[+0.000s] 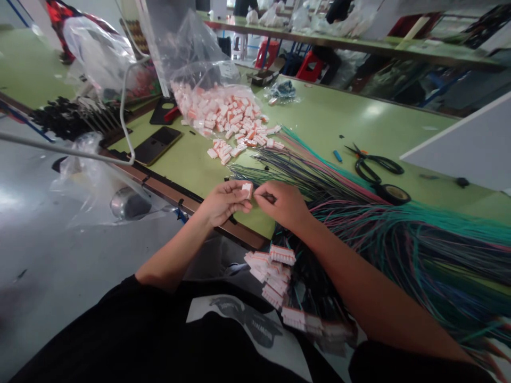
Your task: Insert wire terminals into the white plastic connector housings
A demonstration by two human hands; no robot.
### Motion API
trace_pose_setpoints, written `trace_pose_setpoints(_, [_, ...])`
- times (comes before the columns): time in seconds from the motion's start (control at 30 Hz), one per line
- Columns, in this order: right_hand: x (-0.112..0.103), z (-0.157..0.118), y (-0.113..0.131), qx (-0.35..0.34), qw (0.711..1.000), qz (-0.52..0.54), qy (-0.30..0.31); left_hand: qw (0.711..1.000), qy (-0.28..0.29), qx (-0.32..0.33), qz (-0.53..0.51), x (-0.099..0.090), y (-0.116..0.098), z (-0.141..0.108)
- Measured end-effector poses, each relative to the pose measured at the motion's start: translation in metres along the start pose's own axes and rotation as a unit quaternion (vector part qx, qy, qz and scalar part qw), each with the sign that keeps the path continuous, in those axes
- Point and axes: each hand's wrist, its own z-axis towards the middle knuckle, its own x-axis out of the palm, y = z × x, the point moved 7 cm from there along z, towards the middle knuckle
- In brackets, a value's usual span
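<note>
My left hand (pixel 227 203) pinches a small white connector (pixel 247 190) between thumb and fingers, near the table's front edge. Just to its right, my right hand (pixel 281 201) is closed, its fingertips close to the connector; anything between them is too small to make out. Bundles of thin green, pink and dark wires (pixel 351 213) spread from beside my right hand across the table. Beyond my hands lies a pile of white and orange connectors (pixel 235 117), partly inside a clear plastic bag. Wired connectors (pixel 282 254) hang in a cluster below the table edge, near my lap.
A phone (pixel 157 144) lies at the left edge, under a bent white rod (pixel 123 101). On the right are black scissors (pixel 373 162), a roll of black tape (pixel 393 194), a small blue piece (pixel 337 156) and a white panel (pixel 467 141). Another bench (pixel 359 45) stands behind.
</note>
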Motion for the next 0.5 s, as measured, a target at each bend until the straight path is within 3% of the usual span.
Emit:
trace_pose_setpoints(0.13, [0.003, 0.001, -0.004, 0.025, 0.998, 0.039, 0.040, 1.000, 0.025, 0.001, -0.008, 0.001, 0.000, 0.000])
trace_pose_setpoints(0.27, [-0.011, 0.005, -0.032, 0.074, 0.993, 0.069, 0.065, 0.997, 0.061, 0.011, -0.035, 0.003, -0.002, -0.003])
trace_pose_setpoints(0.37, [-0.027, 0.007, -0.058, 0.115, 0.990, -0.065, 0.046, 0.997, 0.073, 0.013, -0.036, 0.003, -0.002, -0.005])
trace_pose_setpoints(0.5, [-0.015, 0.007, -0.068, 0.107, 0.958, -0.226, 0.137, 0.997, 0.071, -0.003, -0.012, 0.003, 0.001, -0.006])
